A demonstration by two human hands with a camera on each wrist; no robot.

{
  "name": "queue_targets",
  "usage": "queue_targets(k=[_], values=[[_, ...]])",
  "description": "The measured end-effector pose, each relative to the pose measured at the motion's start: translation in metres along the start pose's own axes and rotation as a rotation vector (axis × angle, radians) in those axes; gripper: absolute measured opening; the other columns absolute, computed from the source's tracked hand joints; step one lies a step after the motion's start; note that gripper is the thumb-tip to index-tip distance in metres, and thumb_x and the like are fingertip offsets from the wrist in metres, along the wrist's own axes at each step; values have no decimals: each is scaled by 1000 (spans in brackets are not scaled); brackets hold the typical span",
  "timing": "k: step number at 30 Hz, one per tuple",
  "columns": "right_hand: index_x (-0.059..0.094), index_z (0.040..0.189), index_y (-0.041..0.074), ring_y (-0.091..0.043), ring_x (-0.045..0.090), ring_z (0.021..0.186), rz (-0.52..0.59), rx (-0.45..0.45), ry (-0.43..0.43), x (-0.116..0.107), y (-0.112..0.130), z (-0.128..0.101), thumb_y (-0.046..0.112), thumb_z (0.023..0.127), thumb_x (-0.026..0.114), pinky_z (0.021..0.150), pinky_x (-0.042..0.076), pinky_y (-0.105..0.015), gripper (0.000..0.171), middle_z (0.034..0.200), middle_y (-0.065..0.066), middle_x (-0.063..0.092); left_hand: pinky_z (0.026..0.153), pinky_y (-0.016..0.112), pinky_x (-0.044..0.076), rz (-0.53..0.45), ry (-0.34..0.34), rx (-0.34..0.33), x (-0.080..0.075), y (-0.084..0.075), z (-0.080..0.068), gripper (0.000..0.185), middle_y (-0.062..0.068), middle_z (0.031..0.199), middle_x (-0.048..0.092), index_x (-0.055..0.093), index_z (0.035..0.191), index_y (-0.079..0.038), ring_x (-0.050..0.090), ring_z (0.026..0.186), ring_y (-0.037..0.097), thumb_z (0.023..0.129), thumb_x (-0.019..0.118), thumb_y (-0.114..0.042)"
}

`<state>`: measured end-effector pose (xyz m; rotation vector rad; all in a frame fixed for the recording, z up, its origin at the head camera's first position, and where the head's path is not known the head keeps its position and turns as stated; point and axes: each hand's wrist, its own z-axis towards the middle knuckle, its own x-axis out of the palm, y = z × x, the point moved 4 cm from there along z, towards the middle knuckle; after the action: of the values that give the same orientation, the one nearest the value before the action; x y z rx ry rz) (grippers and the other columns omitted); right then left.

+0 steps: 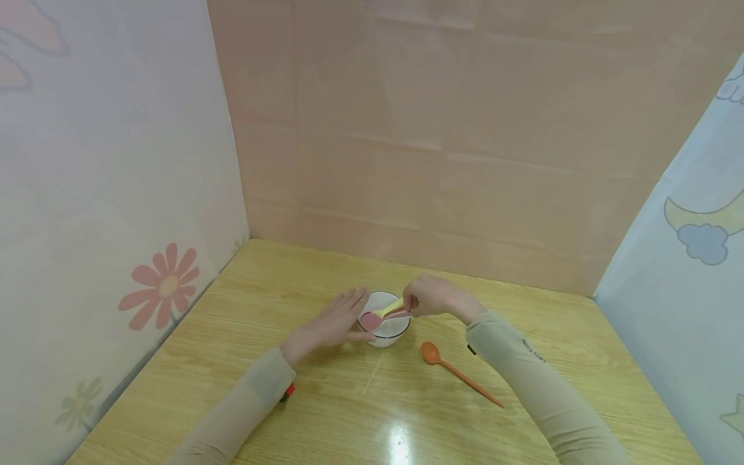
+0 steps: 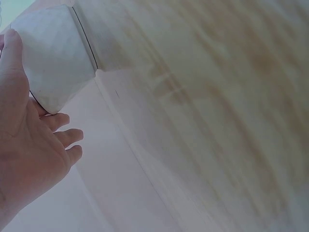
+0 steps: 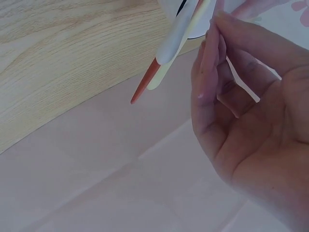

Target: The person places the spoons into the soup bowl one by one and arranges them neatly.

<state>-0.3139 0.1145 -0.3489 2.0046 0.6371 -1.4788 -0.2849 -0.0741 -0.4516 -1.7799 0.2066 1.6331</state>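
A white bowl (image 1: 388,342) with a dark rim stands on the table, several utensils leaning inside it. My left hand (image 1: 334,323) holds its left side, thumb at the near rim and fingers along the far side; the left wrist view shows the bowl (image 2: 55,53) between thumb and fingers. Over the right rim my right hand (image 1: 433,297) pinches at the handle of a pink spoon (image 1: 371,321), whose head lies in the bowl. Beside those fingers, in the right wrist view, a pale handle with a red end (image 3: 146,79) and a yellow handle (image 3: 159,77) stick out.
An orange spoon (image 1: 431,352) lies on the wooden table (image 1: 325,413), right of the bowl and near the right forearm. A tan backdrop (image 1: 436,161) rises behind the table. Printed panels border it at the left (image 1: 116,161) and right (image 1: 686,310).
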Motion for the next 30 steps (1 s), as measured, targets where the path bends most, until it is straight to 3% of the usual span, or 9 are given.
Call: queue_targets(k=[11,18,30], values=[[73,83,7,-8,56,74,-3,-10,3,1,1,-5,3,81,74,68,50,-23,5,82,1,69,126,55,16,3,-10,11,2,-1,0,99,20,166,14,14,157,2,14,153,43,93,58,-60],[72,83,7,-9,55,75,26,21,-21,1,-1,-9,3,76,77,69,48,-24,10,83,1,68,126,55,16,-22,-13,13,1,-1,1,98,20,166,14,15,157,2,13,153,43,93,58,-58],[72,85,6,-10,58,77,50,-1,-85,-5,-12,-22,1,78,72,70,51,-25,9,84,-1,69,125,56,17,-9,-10,11,-1,-2,-1,98,21,166,14,14,158,1,13,153,44,94,56,-60]])
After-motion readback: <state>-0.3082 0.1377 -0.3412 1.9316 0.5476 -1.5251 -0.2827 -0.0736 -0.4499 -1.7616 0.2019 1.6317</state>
